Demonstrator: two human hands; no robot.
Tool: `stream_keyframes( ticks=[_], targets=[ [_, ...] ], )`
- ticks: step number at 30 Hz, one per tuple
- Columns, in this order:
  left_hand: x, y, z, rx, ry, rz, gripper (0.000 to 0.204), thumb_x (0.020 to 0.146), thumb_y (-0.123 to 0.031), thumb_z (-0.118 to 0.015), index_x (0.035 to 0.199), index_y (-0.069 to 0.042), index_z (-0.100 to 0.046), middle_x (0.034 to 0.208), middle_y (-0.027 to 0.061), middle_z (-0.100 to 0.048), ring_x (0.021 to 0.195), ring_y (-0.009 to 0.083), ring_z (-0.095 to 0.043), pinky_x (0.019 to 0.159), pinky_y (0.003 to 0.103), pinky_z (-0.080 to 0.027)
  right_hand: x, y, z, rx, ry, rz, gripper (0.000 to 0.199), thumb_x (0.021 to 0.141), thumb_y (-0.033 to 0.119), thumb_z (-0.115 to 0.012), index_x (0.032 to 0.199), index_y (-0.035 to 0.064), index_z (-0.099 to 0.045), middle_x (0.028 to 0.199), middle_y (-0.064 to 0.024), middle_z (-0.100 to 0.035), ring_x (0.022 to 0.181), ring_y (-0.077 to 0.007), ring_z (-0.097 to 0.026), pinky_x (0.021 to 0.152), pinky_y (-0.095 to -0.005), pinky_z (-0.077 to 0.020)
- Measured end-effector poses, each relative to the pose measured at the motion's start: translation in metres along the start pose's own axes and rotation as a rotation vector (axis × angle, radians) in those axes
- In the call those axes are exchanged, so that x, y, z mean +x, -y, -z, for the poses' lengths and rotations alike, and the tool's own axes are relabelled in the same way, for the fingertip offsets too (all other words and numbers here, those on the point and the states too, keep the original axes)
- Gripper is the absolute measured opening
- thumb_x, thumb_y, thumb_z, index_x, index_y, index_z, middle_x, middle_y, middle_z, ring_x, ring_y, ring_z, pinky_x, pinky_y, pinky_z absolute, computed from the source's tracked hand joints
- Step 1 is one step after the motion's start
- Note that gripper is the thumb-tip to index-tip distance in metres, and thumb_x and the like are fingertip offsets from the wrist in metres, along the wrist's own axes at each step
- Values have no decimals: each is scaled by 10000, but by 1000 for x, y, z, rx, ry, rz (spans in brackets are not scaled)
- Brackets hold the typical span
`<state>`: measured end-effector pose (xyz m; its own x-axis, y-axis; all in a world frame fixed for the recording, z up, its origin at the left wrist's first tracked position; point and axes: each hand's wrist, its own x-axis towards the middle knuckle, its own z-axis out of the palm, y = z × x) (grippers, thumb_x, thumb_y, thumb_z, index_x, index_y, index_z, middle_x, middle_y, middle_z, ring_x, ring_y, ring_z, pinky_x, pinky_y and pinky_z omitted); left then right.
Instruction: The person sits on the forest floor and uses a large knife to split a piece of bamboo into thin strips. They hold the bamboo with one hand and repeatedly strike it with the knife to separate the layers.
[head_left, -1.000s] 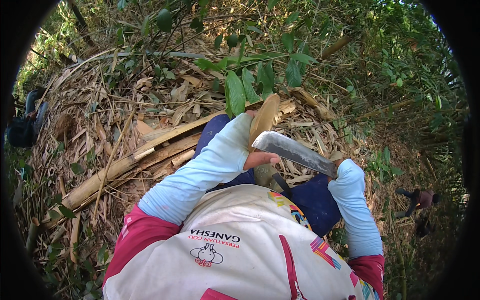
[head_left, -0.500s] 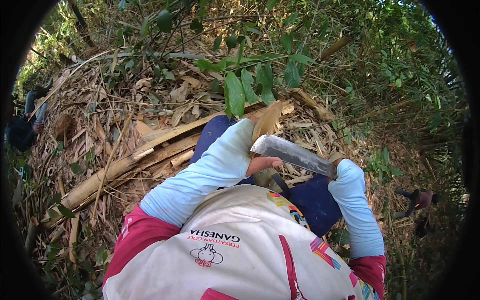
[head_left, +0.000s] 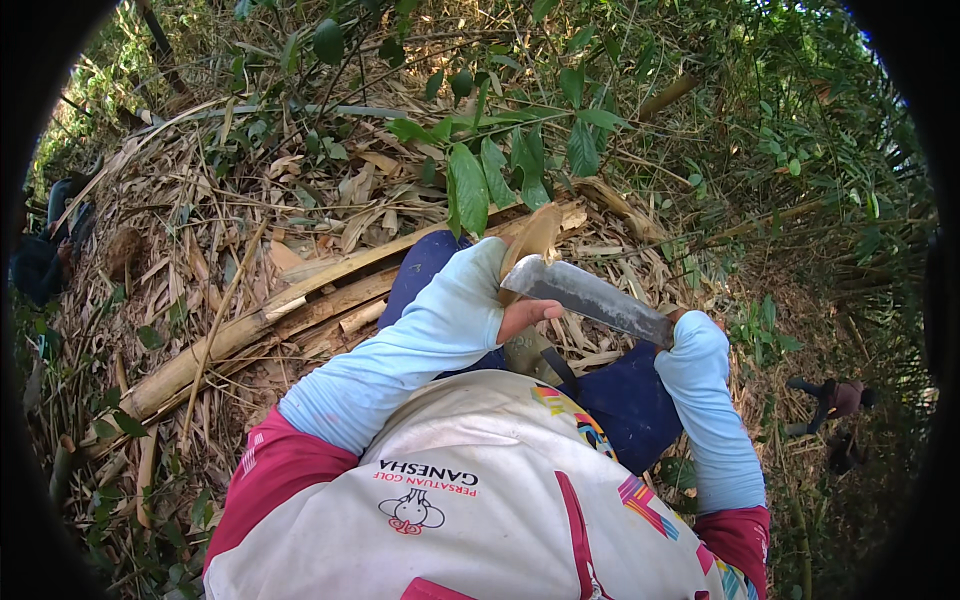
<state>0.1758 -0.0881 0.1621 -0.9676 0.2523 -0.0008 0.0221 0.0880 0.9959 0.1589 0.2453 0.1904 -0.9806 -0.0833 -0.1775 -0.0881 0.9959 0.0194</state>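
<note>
A broad machete (head_left: 600, 302) crosses in front of my trunk, its dark, scuffed blade slanting from lower right to upper left. My right hand (head_left: 692, 345), under a light blue sleeve, is closed round the handle, most of which it hides. My left hand (head_left: 488, 288), in a matching sleeve, grips a tan, curved piece of wood (head_left: 538, 228), with the thumb stretched below the blade. The blade's end lies against the wood, and pale frayed fibres show where they meet. My left fingers are mostly hidden behind the wood and sleeve.
Long split bamboo poles (head_left: 250, 325) lie on dry leaf litter (head_left: 180, 260) at left. A green leafy branch (head_left: 500, 170) hangs just beyond my hands. Dense brush (head_left: 800, 140) fills the right. One person (head_left: 45, 262) is at far left, another (head_left: 842, 398) at far right.
The machete blade has turned slightly and its tip has moved up along the wood, where pale fibres now show. My left hand stays nearly in place.
</note>
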Motion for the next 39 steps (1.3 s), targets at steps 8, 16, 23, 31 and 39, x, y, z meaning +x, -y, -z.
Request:
stream_keyframes(
  ticks=[8, 16, 23, 31, 39],
  targets=[
    [-7, -39, 14, -33, 47, -52, 723, 742, -322, -802, 1264, 18, -435, 1065, 81, -589, 996, 145, -535, 881, 285, -435, -9, 23, 13, 105, -80, 34, 218, 663, 162, -690, 877, 128, -672, 763, -82, -650, 741, -292, -604, 861, -320, -435],
    [-16, -42, 6, 39, -71, -44, 660, 788, -278, -760, 1270, 20, -423, 1066, 99, -595, 999, 155, -546, 879, 286, -437, -6, 16, 8, 21, -160, 111, 267, 658, 157, -703, 921, 131, -667, 787, -88, -646, 751, -308, -604, 894, -359, -419],
    [-8, -19, -1, 144, -73, -121, 629, 792, -196, -760, 1272, 14, -412, 1067, 107, -601, 955, 150, -569, 847, 284, -459, -10, 31, 26, 83, -155, 40, 321, 660, 157, -705, 972, 104, -656, 816, -105, -649, 786, -290, -610, 833, -318, -446],
    [-4, -20, -2, 246, -108, -173, 601, 765, -224, -783, 1211, 10, -456, 1023, 123, -605, 937, 188, -595, 807, 313, -480, 0, 19, 20, -95, -153, 50, 374, 651, 177, -715, 1015, 116, -655, 855, -103, -650, 810, -301, -604, 827, -312, -452],
    [0, -18, 2, 295, -118, -90, 609, 724, -271, -812, 1164, 17, -504, 963, 155, -628, 874, 227, -629, 759, 334, -497, 7, 30, 21, -39, -122, -95, 393, 650, 151, -713, 1038, 129, -657, 894, -99, -649, 807, -277, -614, 787, -301, -483]
  ],
)
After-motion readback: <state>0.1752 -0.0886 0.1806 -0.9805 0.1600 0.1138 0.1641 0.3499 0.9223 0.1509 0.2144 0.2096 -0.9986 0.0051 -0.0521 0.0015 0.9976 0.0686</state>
